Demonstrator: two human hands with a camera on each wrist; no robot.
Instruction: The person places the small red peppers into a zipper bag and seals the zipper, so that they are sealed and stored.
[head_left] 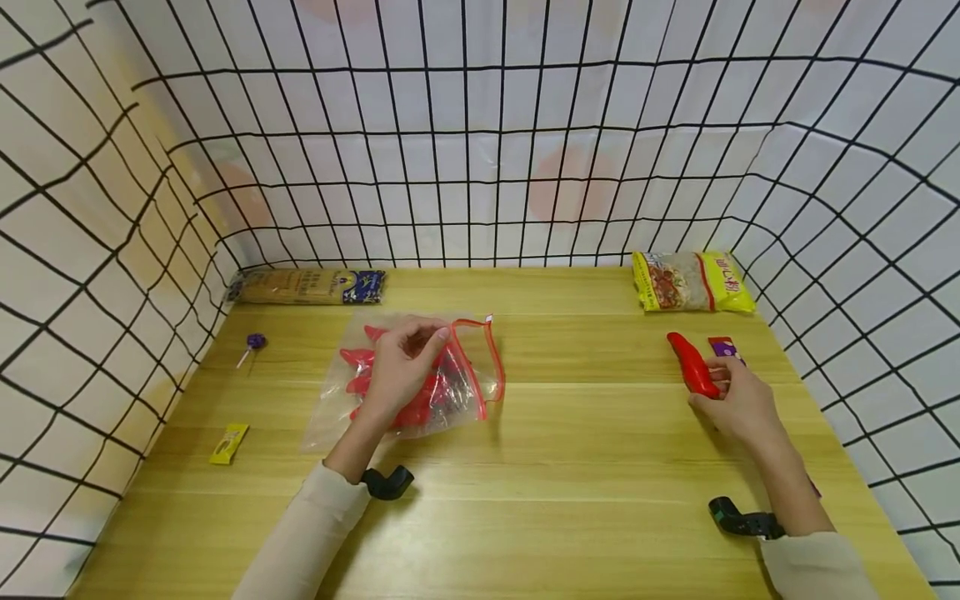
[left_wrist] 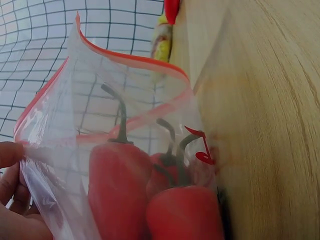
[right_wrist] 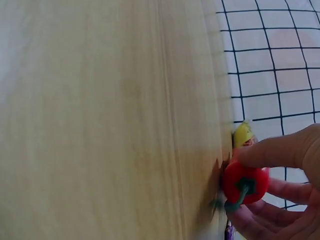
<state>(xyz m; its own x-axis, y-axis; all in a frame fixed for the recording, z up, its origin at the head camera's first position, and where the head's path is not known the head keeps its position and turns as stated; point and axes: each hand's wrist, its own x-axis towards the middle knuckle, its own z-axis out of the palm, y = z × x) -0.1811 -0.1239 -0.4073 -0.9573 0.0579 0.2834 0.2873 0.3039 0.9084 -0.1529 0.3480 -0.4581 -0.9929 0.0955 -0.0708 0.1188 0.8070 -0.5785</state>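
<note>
A clear zip bag (head_left: pixel 328 421) with a red-edged opening lies on the left half of the wooden table, its mouth spread toward the right. Several red peppers (left_wrist: pixel 120 185) with green stems are inside it. My left hand (head_left: pixel 405 362) pinches the bag's film close to the red zip strip (head_left: pixel 465 360). Over at the right, my right hand (head_left: pixel 742 404) grips a single red pepper (head_left: pixel 693 367) between thumb and fingers. From the right wrist view, this pepper's green stem (right_wrist: pixel 242 192) points toward the camera, close to the tabletop.
A long noodle packet (head_left: pixel 300 286) lies at the back left, and a yellow food packet (head_left: pixel 693 282) at the back right. A purple lollipop (head_left: pixel 257 341) and a small yellow sachet (head_left: pixel 228 443) lie on the left. Beyond the right hand is a purple wrapper (head_left: pixel 724 347). Black wire grid (head_left: pixel 465 133) encloses the table.
</note>
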